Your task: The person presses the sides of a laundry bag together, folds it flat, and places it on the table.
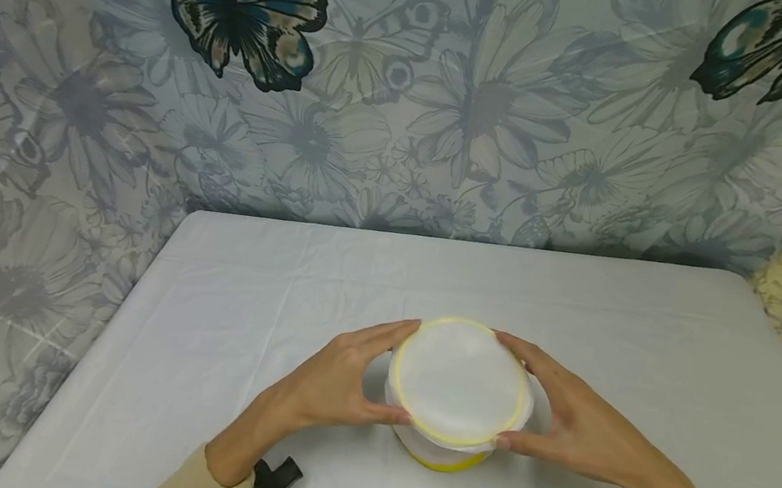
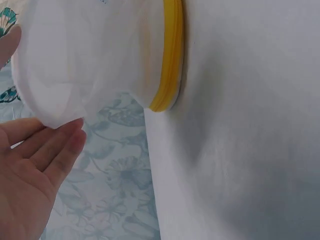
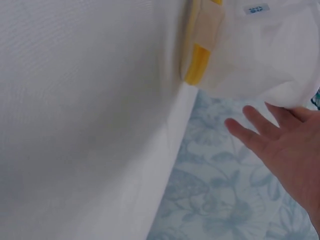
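Pale floral wallpaper-like backdrop [image 1: 375, 149], printed with dark butterflies [image 1: 231, 13] with blue markings, rises behind a bench [image 1: 260, 309] covered in white cloth. Toward the near side of the bench, right of the middle of the head view, stands a round white bag [image 1: 457, 380] of thin, slightly see-through material. Its flat circular top is edged in thin yellow, and a thicker yellow band [image 2: 172, 60] runs around its lower end, which appears to rest on the cloth. Two bare hands hold the top rim from opposite sides. The left hand [image 1: 348, 381] grips the left edge, thumb at the near side and fingers reaching to the far side. The right hand [image 1: 565, 422] mirrors it on the right edge; its wrist view shows several fingers spread apart beneath the bag. That view also shows a small label [image 3: 256, 9] with blue print, too blurred to read, and a beige tab [image 3: 207, 25] across the band. A cream sleeve [image 1: 199, 485] covers the left forearm, with a black piece [image 1: 278, 478] at its cuff.
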Demonstrator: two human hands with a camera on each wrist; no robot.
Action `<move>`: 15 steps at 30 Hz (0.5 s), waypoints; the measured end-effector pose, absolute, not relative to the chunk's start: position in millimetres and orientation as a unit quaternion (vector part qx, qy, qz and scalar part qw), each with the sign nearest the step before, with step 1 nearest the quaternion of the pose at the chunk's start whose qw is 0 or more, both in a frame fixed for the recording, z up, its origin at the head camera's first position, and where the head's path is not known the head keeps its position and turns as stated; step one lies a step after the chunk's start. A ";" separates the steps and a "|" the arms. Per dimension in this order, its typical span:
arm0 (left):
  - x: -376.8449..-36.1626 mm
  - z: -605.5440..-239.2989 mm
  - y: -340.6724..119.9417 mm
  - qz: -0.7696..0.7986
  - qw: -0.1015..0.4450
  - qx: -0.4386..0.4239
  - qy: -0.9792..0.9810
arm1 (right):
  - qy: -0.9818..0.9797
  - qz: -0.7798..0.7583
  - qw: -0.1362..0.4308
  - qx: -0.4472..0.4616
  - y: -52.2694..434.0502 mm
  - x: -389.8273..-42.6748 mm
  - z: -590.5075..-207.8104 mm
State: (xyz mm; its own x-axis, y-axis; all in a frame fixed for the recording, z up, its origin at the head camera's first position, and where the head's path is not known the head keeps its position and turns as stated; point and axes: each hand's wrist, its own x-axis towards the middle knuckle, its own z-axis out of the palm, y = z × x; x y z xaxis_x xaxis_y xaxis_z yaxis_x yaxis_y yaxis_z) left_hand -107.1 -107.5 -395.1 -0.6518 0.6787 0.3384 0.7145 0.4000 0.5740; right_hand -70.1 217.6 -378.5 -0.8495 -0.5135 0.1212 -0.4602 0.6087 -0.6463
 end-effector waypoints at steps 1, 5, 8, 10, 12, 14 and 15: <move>-107.6 -395.3 -108.3 -0.358 0.019 -0.414 -0.837 | 0.897 -0.347 0.037 -0.272 217.4 -70.3 -378.7; -109.3 -396.7 -110.2 -0.367 0.002 -0.414 -0.833 | 0.901 -0.335 0.042 -0.271 218.3 -69.7 -379.2; -110.2 -398.2 -110.6 -0.367 -0.004 -0.418 -0.831 | 0.904 -0.325 0.057 -0.271 220.6 -68.6 -380.2; -110.6 -398.9 -111.1 -0.367 -0.006 -0.419 -0.830 | 0.905 -0.321 0.063 -0.273 221.9 -68.6 -381.6; -111.4 -399.7 -111.2 -0.369 -0.007 -0.418 -0.830 | 0.906 -0.315 0.059 -0.276 222.3 -69.4 -383.4; -112.2 -400.6 -111.6 -0.370 -0.009 -0.417 -0.830 | 0.908 -0.311 0.049 -0.275 221.6 -70.9 -385.5; -112.6 -401.2 -111.7 -0.371 -0.008 -0.415 -0.831 | 0.910 -0.309 0.046 -0.273 221.0 -71.7 -386.6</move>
State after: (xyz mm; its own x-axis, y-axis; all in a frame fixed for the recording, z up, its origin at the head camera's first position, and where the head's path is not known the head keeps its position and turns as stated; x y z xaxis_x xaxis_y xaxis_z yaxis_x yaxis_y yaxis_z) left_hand -112.6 -111.7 -401.2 -0.6555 0.6959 0.2935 0.6833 0.3809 0.6229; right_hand -71.7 221.0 -386.6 -0.8468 -0.5250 0.0855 -0.4683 0.6596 -0.5879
